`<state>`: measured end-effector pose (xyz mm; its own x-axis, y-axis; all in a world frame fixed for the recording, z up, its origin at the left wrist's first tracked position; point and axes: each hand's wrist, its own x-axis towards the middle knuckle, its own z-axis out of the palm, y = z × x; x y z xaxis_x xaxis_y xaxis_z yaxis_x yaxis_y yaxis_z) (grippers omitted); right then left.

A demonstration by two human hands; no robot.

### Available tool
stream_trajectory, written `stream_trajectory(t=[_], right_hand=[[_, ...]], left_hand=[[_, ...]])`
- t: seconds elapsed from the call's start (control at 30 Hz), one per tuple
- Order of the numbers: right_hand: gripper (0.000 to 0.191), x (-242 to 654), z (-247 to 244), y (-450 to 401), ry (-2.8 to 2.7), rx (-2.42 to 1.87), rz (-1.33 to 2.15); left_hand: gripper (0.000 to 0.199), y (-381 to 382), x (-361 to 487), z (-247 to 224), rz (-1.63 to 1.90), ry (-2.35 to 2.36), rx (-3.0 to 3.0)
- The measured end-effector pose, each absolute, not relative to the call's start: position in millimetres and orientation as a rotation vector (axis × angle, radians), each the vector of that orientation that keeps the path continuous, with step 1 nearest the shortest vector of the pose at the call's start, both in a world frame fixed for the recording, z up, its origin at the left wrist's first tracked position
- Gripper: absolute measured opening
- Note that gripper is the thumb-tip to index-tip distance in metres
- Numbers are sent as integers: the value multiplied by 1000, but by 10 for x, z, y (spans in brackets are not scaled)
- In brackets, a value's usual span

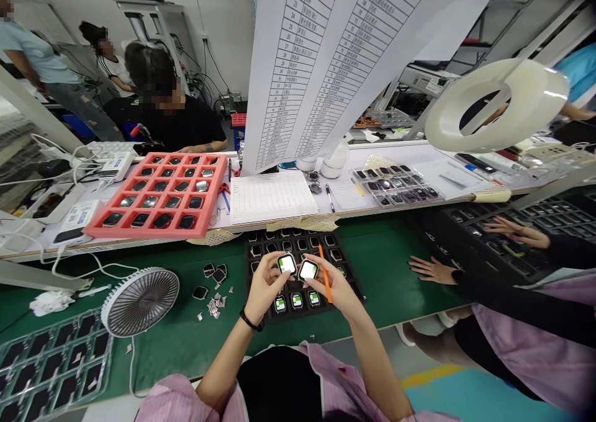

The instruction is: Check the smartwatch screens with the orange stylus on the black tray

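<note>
My left hand (267,282) grips a smartwatch (286,264) with a lit white and green screen. A second lit smartwatch (308,270) is in my right hand (333,285), close beside the first. An orange stick-like tool (325,274) also lies in the right hand, between the fingers, pointing up and away. Under both hands is a black foam tray (352,283) with watches in its slots. Along its near row, several watches (297,301) show lit screens; those farther back look dark. My hands cover part of the tray's middle.
On the left stand a small fan (140,302), loose watch parts (215,273) and a clear tray (56,366). A red tray (156,192) of watch parts and paper sheets (272,197) occupy the shelf. A tape roll (496,105) hangs upper right. A co-worker's hand (433,269) rests at right.
</note>
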<state>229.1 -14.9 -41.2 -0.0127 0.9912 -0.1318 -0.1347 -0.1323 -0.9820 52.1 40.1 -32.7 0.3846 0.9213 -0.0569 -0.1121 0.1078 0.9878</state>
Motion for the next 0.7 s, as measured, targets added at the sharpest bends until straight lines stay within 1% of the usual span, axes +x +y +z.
stream_trajectory(t=[0.13,0.3,0.53,0.7], right_hand=[[39,2280,-399,-137,-1013,-1244,1323],[36,2239,-364,-122,-971,-1221,1296],[38,2229,-343,-142,-1026,-1256,1316],[44,2245,-368,-158,-1081,-1281,1299]], left_hand=[[32,390,526,-304,939,918,1180],[31,387,529,-312,948,950,1137],[30,375,519,-339,921,859,1245],[38,374,523,-367,936,800,1308]])
